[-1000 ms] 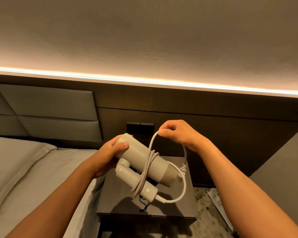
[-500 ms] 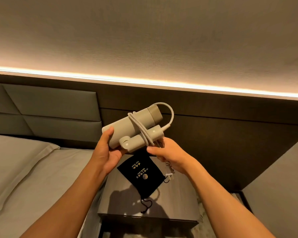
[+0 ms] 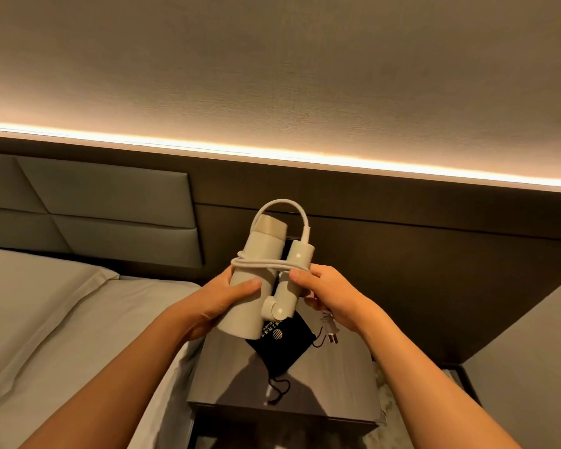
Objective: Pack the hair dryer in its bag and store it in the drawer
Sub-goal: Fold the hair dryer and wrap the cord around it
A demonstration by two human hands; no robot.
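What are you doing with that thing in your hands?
A person holds a beige folding hair dryer above a dark bedside table. The left hand grips its barrel, and the right hand pinches the folded handle where the white cord is wrapped around. The plug dangles loose. The black drawstring bag lies on the table, not yet filled.

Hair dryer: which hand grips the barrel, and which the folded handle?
The left hand wraps the barrel of the hair dryer; the right hand pinches the folded handle, where the cord crosses.
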